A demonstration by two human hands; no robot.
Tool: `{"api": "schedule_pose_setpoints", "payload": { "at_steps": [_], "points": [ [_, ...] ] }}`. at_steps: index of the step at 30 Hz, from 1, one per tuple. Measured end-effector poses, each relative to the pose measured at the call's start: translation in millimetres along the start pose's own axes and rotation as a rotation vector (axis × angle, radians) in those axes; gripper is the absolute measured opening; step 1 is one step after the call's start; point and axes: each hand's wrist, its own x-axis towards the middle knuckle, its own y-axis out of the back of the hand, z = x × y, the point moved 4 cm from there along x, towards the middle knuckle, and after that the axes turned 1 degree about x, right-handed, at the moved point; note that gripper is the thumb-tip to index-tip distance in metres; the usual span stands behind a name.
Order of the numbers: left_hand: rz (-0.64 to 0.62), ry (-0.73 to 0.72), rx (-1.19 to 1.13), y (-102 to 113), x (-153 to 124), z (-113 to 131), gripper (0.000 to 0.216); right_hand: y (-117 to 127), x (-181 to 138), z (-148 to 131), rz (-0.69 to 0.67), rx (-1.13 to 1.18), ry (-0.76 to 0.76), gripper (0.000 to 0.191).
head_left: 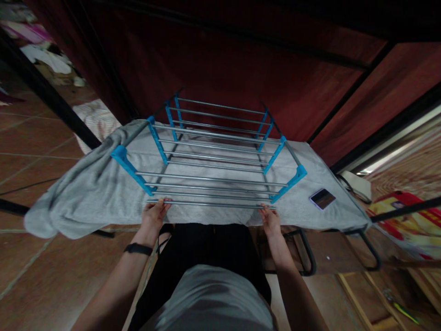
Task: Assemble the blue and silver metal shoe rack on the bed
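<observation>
A rack of thin metal tubes with blue plastic side brackets [132, 172] lies on a grey cloth [86, 184]. A single loose-looking metal tube [213, 204] runs along the near side of the rack, close to the cloth's front edge. My left hand [155, 214] has its fingers closed around the left end of this tube. Near the other end, my right hand [270, 219] pinches the same tube between thumb and fingers. Whether the tube touches the lower blue brackets cannot be made out.
On the cloth to the right lies a phone [322, 199]. Behind the rack stands a dark red panel [223, 69]. A red and yellow package [408, 223] and a wooden frame [354, 299] are at the right. Dark metal bars [51, 92] cross the left side.
</observation>
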Motion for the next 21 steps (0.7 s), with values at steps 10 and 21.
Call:
{"api": "schedule_pose_setpoints", "payload": {
  "at_steps": [10,21],
  "points": [
    [-0.079,0.116,-0.012,6.8,-2.3,8.7,0.016,8.3,-2.6,-3.4,-0.004,-0.037,-0.022,0.028],
    [-0.138,0.055,-0.104,13.1,-7.3,23.6,0.008,51.6,31.9,4.9,-0.022,-0.272,0.013,0.021]
  ]
}}
